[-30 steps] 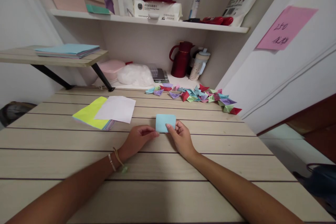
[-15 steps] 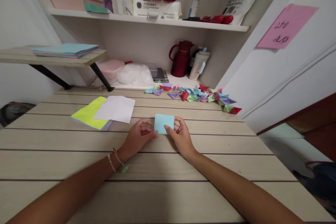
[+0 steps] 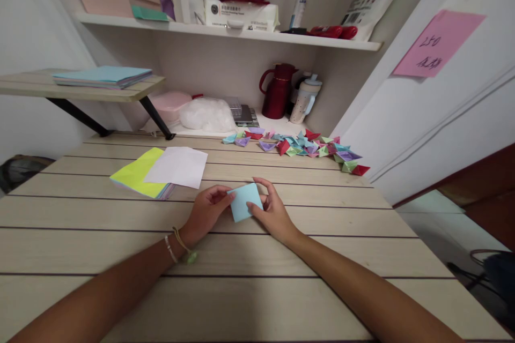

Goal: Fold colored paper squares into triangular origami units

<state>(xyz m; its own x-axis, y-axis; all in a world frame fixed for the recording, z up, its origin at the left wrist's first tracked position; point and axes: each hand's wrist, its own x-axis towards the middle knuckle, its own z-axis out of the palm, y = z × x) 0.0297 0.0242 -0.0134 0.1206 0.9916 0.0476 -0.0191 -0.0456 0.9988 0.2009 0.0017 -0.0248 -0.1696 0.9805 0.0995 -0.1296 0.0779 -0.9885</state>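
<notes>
A small light-blue square of folded paper (image 3: 243, 204) is held tilted above the slatted table, between my two hands. My left hand (image 3: 207, 211) pinches its upper left corner between thumb and fingers. On the other side, my right hand (image 3: 273, 213) grips the right edge, its thumb lying on the front face and the fingers behind, where they are partly hidden. Beyond my hands, many small folded paper boats (image 3: 300, 143) in red, blue, purple, green and pink lie in a heap along the back of the table.
Left of my hands lie a white sheet (image 3: 179, 166) and a yellow sheet (image 3: 139, 174) on a paper stack. A raised wooden shelf (image 3: 132, 95) carries more paper. At the back stand a red jug (image 3: 277, 91) and a tumbler (image 3: 304, 101), below a white shelf (image 3: 257, 35).
The blue paper has turned anticlockwise and moved slightly down and left. My left hand now pinches its upper left corner instead of the lower left one.
</notes>
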